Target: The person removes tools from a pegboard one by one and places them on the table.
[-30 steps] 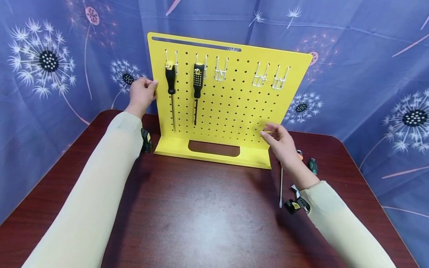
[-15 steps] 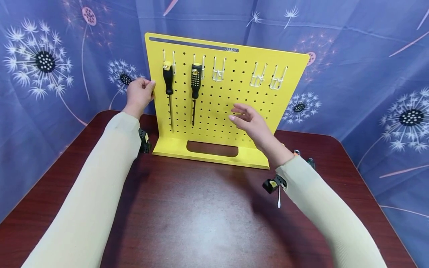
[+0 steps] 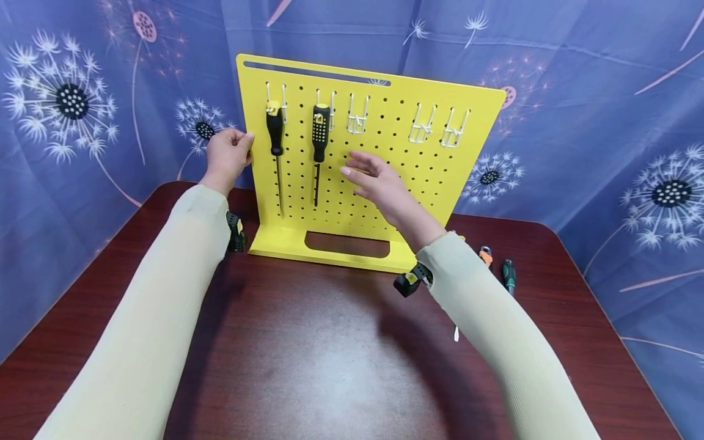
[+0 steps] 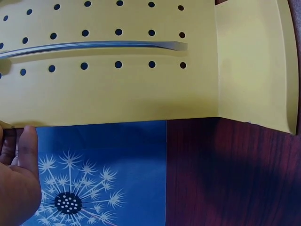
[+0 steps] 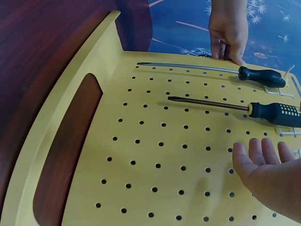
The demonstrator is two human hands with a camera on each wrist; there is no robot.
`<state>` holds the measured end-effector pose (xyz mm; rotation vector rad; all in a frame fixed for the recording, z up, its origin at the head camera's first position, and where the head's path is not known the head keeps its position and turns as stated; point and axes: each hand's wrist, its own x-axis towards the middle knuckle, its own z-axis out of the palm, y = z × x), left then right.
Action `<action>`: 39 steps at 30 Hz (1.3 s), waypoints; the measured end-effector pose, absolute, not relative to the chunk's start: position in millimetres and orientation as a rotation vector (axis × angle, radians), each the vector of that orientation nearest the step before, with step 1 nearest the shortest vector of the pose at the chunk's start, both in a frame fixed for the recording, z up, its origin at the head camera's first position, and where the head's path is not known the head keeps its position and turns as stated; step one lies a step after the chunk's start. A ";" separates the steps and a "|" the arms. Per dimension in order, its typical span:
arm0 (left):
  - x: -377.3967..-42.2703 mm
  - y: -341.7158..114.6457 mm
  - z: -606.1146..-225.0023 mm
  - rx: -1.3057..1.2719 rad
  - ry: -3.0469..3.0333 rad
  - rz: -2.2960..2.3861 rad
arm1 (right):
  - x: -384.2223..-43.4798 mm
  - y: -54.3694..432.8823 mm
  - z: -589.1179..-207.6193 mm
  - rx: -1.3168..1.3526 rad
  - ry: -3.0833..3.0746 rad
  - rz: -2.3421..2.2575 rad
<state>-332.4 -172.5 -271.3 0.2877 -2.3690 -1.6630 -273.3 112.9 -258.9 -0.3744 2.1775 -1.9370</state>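
A yellow pegboard [image 3: 445, 91] stands on the table, and my left hand [image 3: 227, 157] pinches its left edge between thumb and fingers. Two screwdrivers hang on it by wire hooks: a smooth black-handled one [image 3: 275, 134] at the far left and one with a yellow-dotted black handle [image 3: 321, 134] beside it. My right hand [image 3: 379, 186] holds nothing; its fingers are loosely bent in front of the board, just right of the dotted screwdriver. In the right wrist view those fingertips [image 5: 255, 149] lie below the dotted handle. The left wrist view shows the first screwdriver's shaft [image 4: 103, 45].
Three vacant white wire hooks show on the board, one in the middle [image 3: 357, 122] and two at the right. On the dark wooden table [image 3: 308, 354] right of the board lie a green-handled tool [image 3: 508, 276], an orange-ended tool [image 3: 486, 255] and a partly hidden flat-tipped shaft [image 3: 456, 333].
My right hand has moved left and up across the board, from its lower right side toward the dotted screwdriver. The left hand stays on the board's edge.
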 end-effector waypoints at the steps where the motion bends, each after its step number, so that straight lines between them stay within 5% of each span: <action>1: -332.1 -172.5 -271.2 0.290 -2.370 -1.662 | -274.2 110.2 -257.9 -0.366 2.173 -1.942; 39: -331.7 -173.0 -270.6 0.297 -2.366 -1.666 | -307.4 49.7 -257.0 -0.190 2.084 -2.070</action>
